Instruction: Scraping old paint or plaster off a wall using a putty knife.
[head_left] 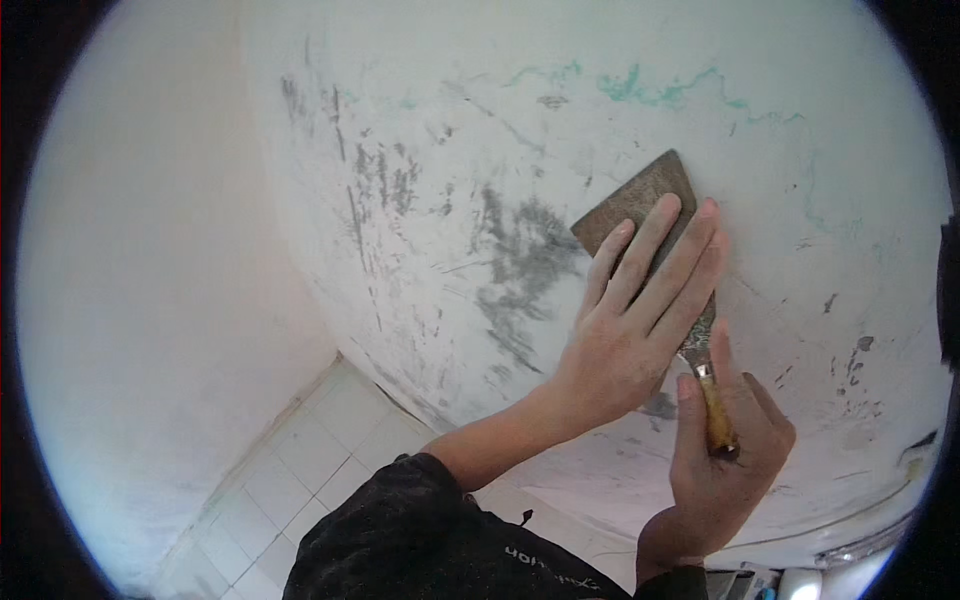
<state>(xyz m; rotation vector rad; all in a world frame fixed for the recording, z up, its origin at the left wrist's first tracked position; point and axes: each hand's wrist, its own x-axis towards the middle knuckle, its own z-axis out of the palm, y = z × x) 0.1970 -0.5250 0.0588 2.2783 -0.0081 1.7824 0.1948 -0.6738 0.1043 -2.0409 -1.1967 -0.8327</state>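
A putty knife [640,203] with a broad, worn metal blade and a yellowish wooden handle lies against the white wall [450,220], its blade edge toward the upper left. My right hand [735,440] is closed round the handle at the lower right. Across the blade lies my left hand [630,320], fingers stretched out and pointing up, pressing on the metal. Its palm hides part of the blade. Grey smears and scrapes mark the wall left of the blade, and a broken green line runs above it.
At the left a second pale wall [150,250] meets this one in a corner. White square tiles [320,460] show below that corner. A thin cable [840,525] runs along the lower right, near several small items at the bottom edge that I cannot make out.
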